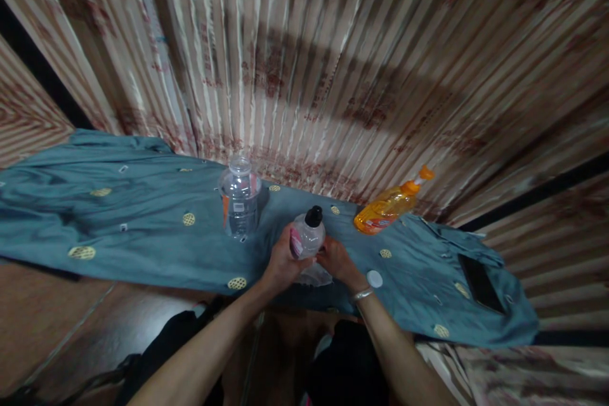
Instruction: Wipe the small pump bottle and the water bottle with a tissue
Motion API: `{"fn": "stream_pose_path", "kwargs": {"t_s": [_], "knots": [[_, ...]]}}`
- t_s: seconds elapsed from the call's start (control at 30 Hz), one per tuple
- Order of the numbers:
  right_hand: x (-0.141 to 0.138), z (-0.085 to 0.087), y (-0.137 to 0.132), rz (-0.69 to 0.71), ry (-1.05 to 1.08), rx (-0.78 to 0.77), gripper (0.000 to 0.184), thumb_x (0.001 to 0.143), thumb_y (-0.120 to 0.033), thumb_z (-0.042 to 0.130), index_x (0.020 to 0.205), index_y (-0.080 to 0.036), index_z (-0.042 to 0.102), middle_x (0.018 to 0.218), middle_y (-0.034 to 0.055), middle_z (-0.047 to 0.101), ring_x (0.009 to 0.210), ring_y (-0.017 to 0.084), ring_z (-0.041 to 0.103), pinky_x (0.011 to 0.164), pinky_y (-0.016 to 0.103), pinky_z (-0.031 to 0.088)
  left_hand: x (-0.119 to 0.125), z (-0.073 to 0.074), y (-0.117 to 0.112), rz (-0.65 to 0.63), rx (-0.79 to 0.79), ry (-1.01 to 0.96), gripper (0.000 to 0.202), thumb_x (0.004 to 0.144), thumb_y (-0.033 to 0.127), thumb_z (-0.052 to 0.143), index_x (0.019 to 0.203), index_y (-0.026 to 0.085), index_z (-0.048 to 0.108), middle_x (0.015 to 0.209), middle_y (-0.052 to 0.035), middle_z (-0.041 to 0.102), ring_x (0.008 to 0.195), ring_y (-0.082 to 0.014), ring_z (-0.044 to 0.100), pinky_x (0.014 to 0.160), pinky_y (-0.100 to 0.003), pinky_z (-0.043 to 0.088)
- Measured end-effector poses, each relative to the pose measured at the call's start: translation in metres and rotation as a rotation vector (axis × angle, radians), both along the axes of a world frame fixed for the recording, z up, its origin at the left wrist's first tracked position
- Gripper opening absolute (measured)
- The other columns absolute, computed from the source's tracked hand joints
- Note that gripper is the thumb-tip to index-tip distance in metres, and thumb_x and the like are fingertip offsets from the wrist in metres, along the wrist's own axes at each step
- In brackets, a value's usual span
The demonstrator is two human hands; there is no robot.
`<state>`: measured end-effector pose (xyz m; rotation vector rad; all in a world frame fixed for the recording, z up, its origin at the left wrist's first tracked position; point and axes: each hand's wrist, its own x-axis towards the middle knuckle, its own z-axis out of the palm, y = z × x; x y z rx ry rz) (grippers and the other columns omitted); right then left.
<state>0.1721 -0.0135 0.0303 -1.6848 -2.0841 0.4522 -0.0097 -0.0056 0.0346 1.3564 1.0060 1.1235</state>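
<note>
My left hand (281, 261) and my right hand (337, 260) both wrap round a small clear bottle (308, 236) with a black cap and a pink label. It stands tilted on the blue-green cloth (143, 228) in front of me. A silver bangle sits on my right wrist. A larger clear plastic bottle (239, 196) with no cap stands upright just behind and left of my hands. An orange bottle (391, 204) with an orange spout lies on its side to the back right. A white cap (374, 278) lies on the cloth beside my right wrist.
A dark phone (480, 282) lies on the cloth at the far right. A striped curtain (333, 63) hangs close behind the cloth. The cloth's near edge drops to a brown floor (57, 323). Dark fabric lies by my knees.
</note>
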Motion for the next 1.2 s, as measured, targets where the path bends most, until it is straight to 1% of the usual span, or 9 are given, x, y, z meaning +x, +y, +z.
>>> {"fn": "stream_pose_path", "kwargs": {"t_s": [0.1,0.3,0.47,0.63,0.87,0.97,1.03,1.1,1.2], "knots": [[0.000,0.006,0.000,-0.123,0.200,-0.004,0.007,0.078,-0.023,0.060,0.071,-0.020,0.059,0.067,0.0001,0.064,0.063,0.016,0.060,0.063,0.028,0.049,-0.001,0.002,0.001,0.000,0.030,0.023,0.081,0.055,0.020,0.083,0.128,0.018,0.049,0.120,-0.0088,0.066,0.110,-0.0278,0.064,0.101,-0.045,0.048],[0.006,0.028,0.006,-0.271,0.631,0.001,0.037,0.076,-0.059,0.058,0.072,-0.022,0.053,0.058,-0.0042,0.055,0.049,0.013,0.049,0.047,0.024,0.041,-0.001,0.006,0.002,0.033,0.090,0.064,0.078,0.056,0.025,0.086,0.126,0.020,0.051,0.118,-0.0073,0.068,0.108,-0.0267,0.065,0.100,-0.043,0.049],[-0.013,0.070,0.003,-0.287,1.015,-0.010,0.034,0.071,-0.052,0.071,0.079,-0.022,0.057,0.069,-0.0032,0.061,0.053,0.012,0.051,0.050,0.023,0.043,0.000,0.004,0.002,0.012,0.074,0.133,0.079,0.055,0.022,0.086,0.125,0.020,0.050,0.118,-0.0081,0.067,0.112,-0.0285,0.063,0.102,-0.047,0.046],[-0.042,0.096,-0.016,-0.141,0.899,0.079,0.026,0.084,-0.044,0.064,0.098,-0.022,0.066,0.090,0.0013,0.070,0.078,0.017,0.063,0.067,0.027,0.051,-0.002,0.001,0.006,0.048,0.139,0.196,0.086,0.054,0.028,0.088,0.129,0.019,0.047,0.122,-0.0114,0.063,0.116,-0.0318,0.060,0.102,-0.050,0.046],[-0.062,0.093,-0.058,-0.195,0.793,0.214,0.034,0.092,-0.039,0.056,0.121,-0.023,0.062,0.122,0.0068,0.070,0.113,0.023,0.064,0.097,0.037,0.052,-0.001,-0.003,0.008,-0.058,0.216,0.078,0.094,0.063,0.028,0.082,0.144,0.020,0.034,0.138,-0.0148,0.054,0.126,-0.0312,0.055,0.110,-0.047,0.041],[-0.059,0.086,-0.062,-0.233,0.809,0.202,0.036,0.097,-0.041,0.047,0.123,-0.023,0.064,0.131,0.0075,0.067,0.124,0.024,0.060,0.107,0.042,0.047,-0.005,-0.004,0.007,-0.143,0.198,0.012,0.102,0.068,0.033,0.080,0.151,0.019,0.023,0.151,-0.0170,0.043,0.140,-0.0317,0.043,0.119,-0.048,0.031],[-0.054,0.081,-0.057,-0.278,0.862,0.198,0.035,0.097,-0.040,0.046,0.118,-0.022,0.067,0.129,0.0078,0.069,0.123,0.024,0.061,0.108,0.044,0.047,-0.009,-0.005,0.006,-0.165,0.166,0.007,0.100,0.071,0.035,0.078,0.153,0.019,0.023,0.158,-0.0160,0.035,0.147,-0.0320,0.034,0.123,-0.050,0.023],[-0.048,0.076,-0.051,-0.298,0.907,0.202,0.030,0.093,-0.040,0.052,0.111,-0.022,0.070,0.125,0.0078,0.071,0.119,0.025,0.064,0.106,0.044,0.049,-0.012,-0.004,0.006,-0.175,0.134,0.006,0.092,0.073,0.034,0.076,0.152,0.021,0.029,0.158,-0.0131,0.037,0.147,-0.0315,0.035,0.123,-0.050,0.022],[-0.046,0.072,-0.046,-0.297,0.896,0.218,0.025,0.088,-0.038,0.061,0.105,-0.023,0.070,0.125,0.0082,0.071,0.113,0.025,0.066,0.097,0.042,0.055,-0.012,-0.001,0.008,-0.186,0.108,-0.020,0.082,0.072,0.035,0.078,0.145,0.022,0.042,0.143,-0.0105,0.056,0.132,-0.0305,0.053,0.116,-0.049,0.036]]}}
